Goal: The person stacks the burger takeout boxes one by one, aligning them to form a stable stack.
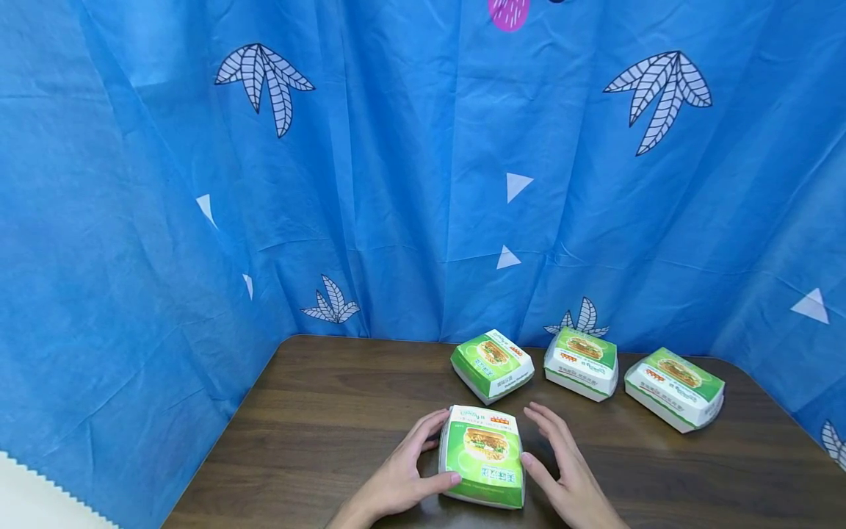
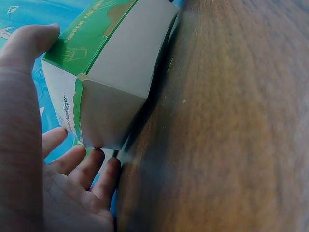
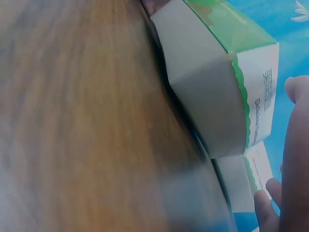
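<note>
A green and white sandwich box (image 1: pixel 485 455), printed with a burger picture, sits between the two hands at the table's near side. My left hand (image 1: pixel 403 470) lies along its left side, fingers loosely extended. In the left wrist view the thumb (image 2: pixel 41 38) overlaps the green lid and the fingertips are right at the side wall. On the other side, my right hand (image 1: pixel 568 470) is spread with its thumb at the box's right edge; its other fingers stand apart from the wall. The box's lid is closed.
Behind the near box stands a similar box (image 1: pixel 492 366), turned at an angle. Farther right are another box (image 1: pixel 581 364) and a last one (image 1: pixel 674 388) on the brown wooden table (image 1: pixel 317 411). A blue patterned curtain (image 1: pixel 396 184) hangs along the back and sides.
</note>
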A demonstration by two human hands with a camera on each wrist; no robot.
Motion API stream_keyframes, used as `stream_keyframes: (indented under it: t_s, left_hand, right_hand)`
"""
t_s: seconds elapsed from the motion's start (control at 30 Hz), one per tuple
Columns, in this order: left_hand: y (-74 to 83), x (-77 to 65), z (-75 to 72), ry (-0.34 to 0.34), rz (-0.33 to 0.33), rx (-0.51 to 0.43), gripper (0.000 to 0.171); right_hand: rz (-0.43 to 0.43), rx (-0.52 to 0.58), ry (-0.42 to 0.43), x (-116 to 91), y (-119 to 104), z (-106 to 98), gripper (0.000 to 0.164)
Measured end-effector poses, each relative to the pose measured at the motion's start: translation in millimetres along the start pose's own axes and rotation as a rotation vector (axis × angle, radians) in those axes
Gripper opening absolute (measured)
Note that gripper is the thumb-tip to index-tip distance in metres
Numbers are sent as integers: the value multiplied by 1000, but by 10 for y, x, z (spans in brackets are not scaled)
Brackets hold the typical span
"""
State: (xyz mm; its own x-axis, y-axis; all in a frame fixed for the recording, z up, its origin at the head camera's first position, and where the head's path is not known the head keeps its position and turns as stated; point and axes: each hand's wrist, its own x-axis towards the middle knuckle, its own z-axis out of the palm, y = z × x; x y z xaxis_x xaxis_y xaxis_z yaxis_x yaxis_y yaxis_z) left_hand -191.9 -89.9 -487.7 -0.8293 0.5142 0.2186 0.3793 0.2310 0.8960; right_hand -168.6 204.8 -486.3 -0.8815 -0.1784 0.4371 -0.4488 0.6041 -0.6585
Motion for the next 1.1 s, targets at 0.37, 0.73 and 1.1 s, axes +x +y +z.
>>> stream_keyframes:
  t_s: [0.37, 0.73, 1.1]
  left_hand:
    - [-5, -5, -3, -3, -9, 4, 78]
    - [-3, -19, 0, -3, 0, 3, 78]
    - [7, -9, -15, -2, 4, 3, 78]
  right_hand:
    - [22, -28, 22, 23, 50, -39, 56]
    - [-15, -48, 74, 40, 84, -87, 55]
    - [-16, -46, 98, 89, 71, -122, 60]
